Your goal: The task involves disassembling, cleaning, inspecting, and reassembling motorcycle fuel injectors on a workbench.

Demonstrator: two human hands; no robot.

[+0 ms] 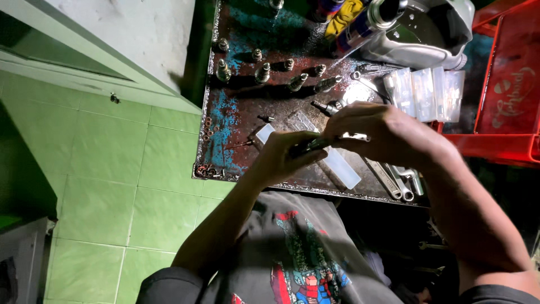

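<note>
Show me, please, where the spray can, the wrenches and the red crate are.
spray can [360,25], head view, on its printed side below the cap.
wrenches [394,183], head view, on the shaft ends at the tray's near edge.
red crate [509,84], head view, on its flat red side wall.

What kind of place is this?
Probably a small repair workshop. There is a rusty, stained metal table, a row of small metal parts standing on it, and wrenches lying by the person's hands.
</note>
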